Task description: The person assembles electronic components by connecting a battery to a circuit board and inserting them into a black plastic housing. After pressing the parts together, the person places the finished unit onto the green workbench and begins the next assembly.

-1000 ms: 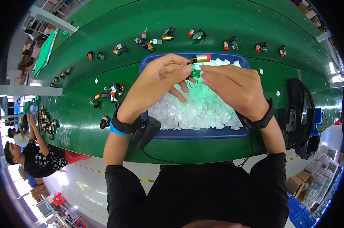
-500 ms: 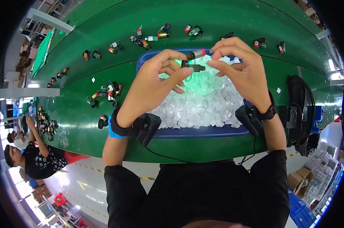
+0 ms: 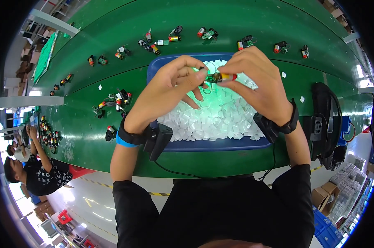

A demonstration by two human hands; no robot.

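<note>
Both hands have lifted slightly toward the upper middle of the frame since half a second ago, and the small part between them now sits level with the far edge of the pile of white pieces.

Nearest, at the bottom of the frame, the person's dark sleeves run up to bare forearms. The left wrist carries a blue band and a black box-shaped device (image 3: 156, 140) with a thin cable hanging from it; the right wrist carries a black strap with a similar device (image 3: 268, 127).

Above these, the left hand (image 3: 170, 89) is partly closed, its thumb and forefinger pinching the green end of a small cylinder assembly (image 3: 218, 77), while the other fingers hang loosely curled over the tray. The right hand (image 3: 257, 82) is curled over from the right, its fingertips gripping the orange-and-red end of the same part. So the part is held in the air by both hands, just above the centre of the frame.

Under the hands lies a blue tray (image 3: 220, 144) filled with small white squares (image 3: 220, 115), resting on the green surface (image 3: 92, 149).

Farther out, similar small parts lie scattered on the surface: a cluster (image 3: 114, 101) at left centre, and a row (image 3: 170, 39) along the upper part of the frame. A black bag-like object (image 3: 325, 111) sits at the right edge. At lower left, another person in a dark patterned top (image 3: 42, 175) is at work beside the surface.
</note>
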